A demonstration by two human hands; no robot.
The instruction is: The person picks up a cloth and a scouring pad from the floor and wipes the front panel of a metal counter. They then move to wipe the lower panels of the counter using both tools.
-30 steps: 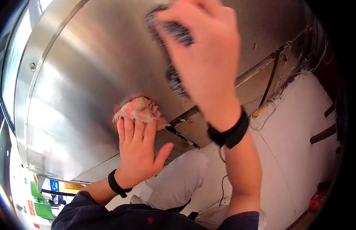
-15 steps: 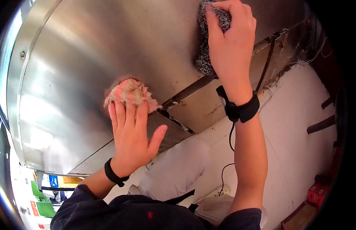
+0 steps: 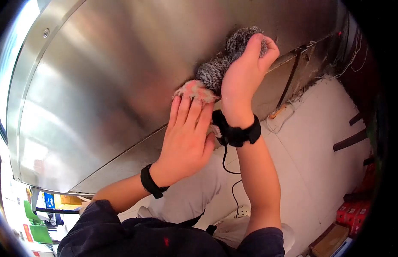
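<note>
The left hand (image 3: 184,143), fingers slightly apart and straight, pressed a pink cloth (image 3: 193,89) against the metal panel (image 3: 121,77) near its lower edge. Touching that cloth, a grey cloth (image 3: 211,73) sat clamped in the right hand's (image 3: 244,83) fingers.

head view — facing forward and down; close above left hand (image 3: 184,143), right hand (image 3: 244,81)

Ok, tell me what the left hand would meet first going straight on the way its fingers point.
First the pink-and-cream cloth, which the left hand touches; just beyond, probably the speckled grey cloth, though depth is unclear.
</note>
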